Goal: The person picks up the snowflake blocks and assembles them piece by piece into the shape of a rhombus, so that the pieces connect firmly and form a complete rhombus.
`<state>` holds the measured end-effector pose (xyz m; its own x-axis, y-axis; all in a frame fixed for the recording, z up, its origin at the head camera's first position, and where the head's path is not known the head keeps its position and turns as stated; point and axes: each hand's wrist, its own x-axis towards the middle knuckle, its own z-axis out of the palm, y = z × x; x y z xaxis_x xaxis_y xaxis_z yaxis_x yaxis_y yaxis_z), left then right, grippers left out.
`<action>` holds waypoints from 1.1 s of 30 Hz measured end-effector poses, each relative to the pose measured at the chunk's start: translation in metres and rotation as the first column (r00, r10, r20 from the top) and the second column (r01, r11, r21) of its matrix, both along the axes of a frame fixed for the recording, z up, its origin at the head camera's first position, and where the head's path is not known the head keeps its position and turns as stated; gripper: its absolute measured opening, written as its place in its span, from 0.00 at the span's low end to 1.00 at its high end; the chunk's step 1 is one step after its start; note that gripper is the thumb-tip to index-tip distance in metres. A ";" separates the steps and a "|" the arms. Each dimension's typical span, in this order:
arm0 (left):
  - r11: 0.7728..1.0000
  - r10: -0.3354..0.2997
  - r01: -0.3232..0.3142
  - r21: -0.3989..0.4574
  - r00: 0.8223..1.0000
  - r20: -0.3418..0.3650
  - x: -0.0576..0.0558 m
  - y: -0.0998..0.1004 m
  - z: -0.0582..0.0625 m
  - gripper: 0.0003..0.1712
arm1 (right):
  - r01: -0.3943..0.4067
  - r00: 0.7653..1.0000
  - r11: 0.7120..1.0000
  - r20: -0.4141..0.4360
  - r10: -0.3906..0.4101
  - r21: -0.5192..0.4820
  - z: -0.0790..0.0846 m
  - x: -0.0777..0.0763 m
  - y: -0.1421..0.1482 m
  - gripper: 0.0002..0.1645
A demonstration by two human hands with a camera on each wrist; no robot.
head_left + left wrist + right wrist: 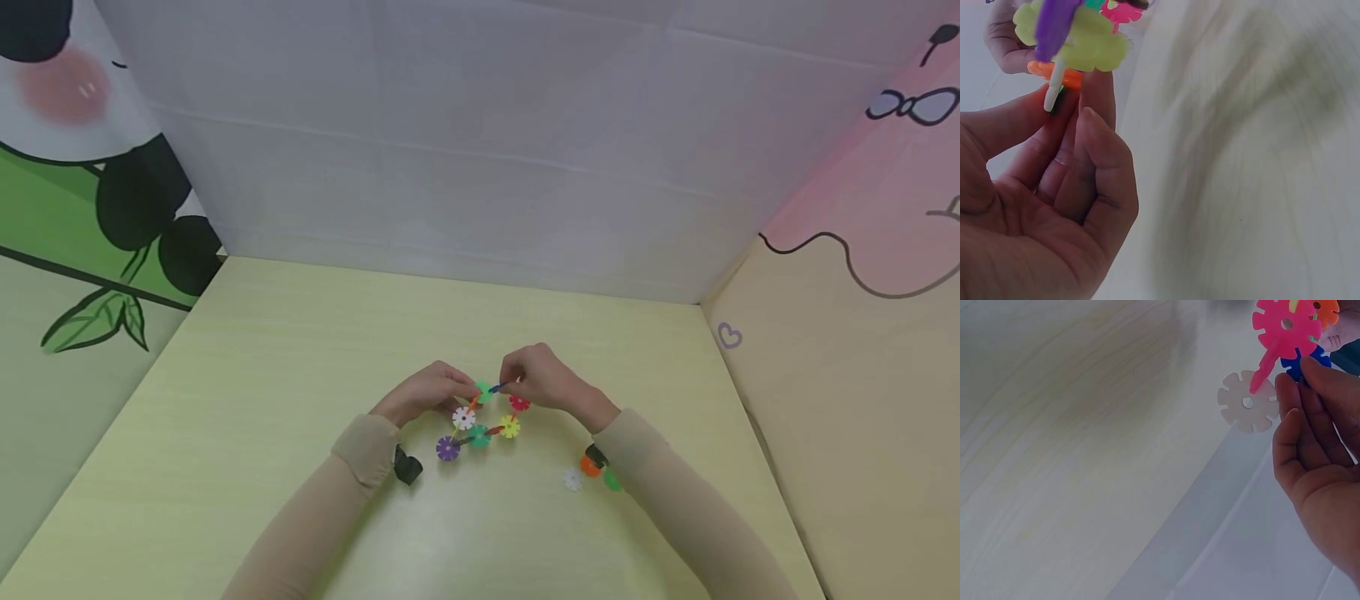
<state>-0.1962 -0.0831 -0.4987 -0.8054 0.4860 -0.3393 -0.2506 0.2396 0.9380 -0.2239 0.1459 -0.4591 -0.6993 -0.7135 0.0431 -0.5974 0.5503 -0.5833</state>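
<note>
Above the table, both hands hold a ring-like chain of notched plastic snowflake discs. My left hand (429, 390) pinches the chain's green disc (483, 392) between thumb and fingers, beside an orange disc (1072, 77). On the other side, my right hand (546, 377) pinches a blue disc (1292, 366), which meets the green one in the head view. A pink disc (1271, 326) and a white disc (1230, 403) hang close to the right fingertips. Lower in the chain are a purple disc (447, 449), a teal disc (478, 437) and a yellow disc (511, 427).
By the right forearm lie a loose white disc (572, 479), an orange disc (590, 467) and a green disc (612, 481). The pale wooden table (300, 333) meets a white cloth (465, 167) at the back. Printed panels stand at both sides.
</note>
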 end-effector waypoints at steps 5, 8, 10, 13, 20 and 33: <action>1.000 0.016 -0.016 -0.011 1.000 -0.015 0.000 0.000 0.000 0.13 | -0.001 1.000 1.000 -0.013 0.001 -0.019 0.000 0.001 0.000 0.08; 0.999 0.027 -0.027 -0.016 0.999 -0.020 -0.001 0.001 0.000 0.13 | -0.009 1.000 1.000 -0.018 0.009 -0.027 -0.001 0.001 -0.001 0.08; 0.999 0.028 -0.028 -0.016 1.000 -0.014 -0.001 0.001 -0.001 0.14 | -0.016 1.000 1.000 -0.015 0.016 -0.027 -0.002 0.001 0.000 0.08; 1.000 0.023 -0.023 -0.008 1.000 0.004 -0.001 0.000 -0.003 0.14 | -0.014 1.000 1.000 -0.004 0.014 -0.017 -0.003 0.001 0.000 0.08; 1.000 0.013 -0.013 -0.004 1.000 0.016 -0.002 0.001 -0.005 0.14 | -0.021 1.000 0.999 0.017 0.020 0.025 -0.004 0.000 -0.001 0.05; 0.998 -0.040 0.039 0.039 0.999 0.031 -0.003 0.004 -0.007 0.13 | -0.051 0.999 0.998 -0.006 0.052 0.035 -0.005 -0.002 -0.002 0.02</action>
<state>-0.1992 -0.0794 -0.5061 -0.7744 0.5304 -0.3448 -0.2710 0.2144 0.9384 -0.2256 0.1435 -0.4638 -0.6614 -0.7497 0.0221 -0.6295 0.5388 -0.5599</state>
